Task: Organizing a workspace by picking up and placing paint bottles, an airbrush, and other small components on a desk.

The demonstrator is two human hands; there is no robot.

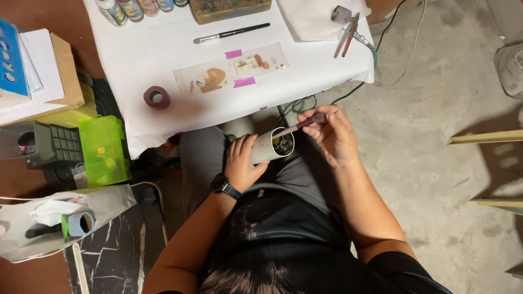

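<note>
My left hand is wrapped around a pale grey tube held over my lap, its open end facing right. Something small and dark sits inside the tube's mouth. My right hand holds a thin paintbrush with a dark red handle, and its tip reaches into the tube's open end. A black watch is on my left wrist.
A table under a white cloth carries a taped plastic sheet with brown paint smears, a purple tape roll, a black brush, several paint bottles and an airbrush. A green plastic box stands left. Concrete floor lies right.
</note>
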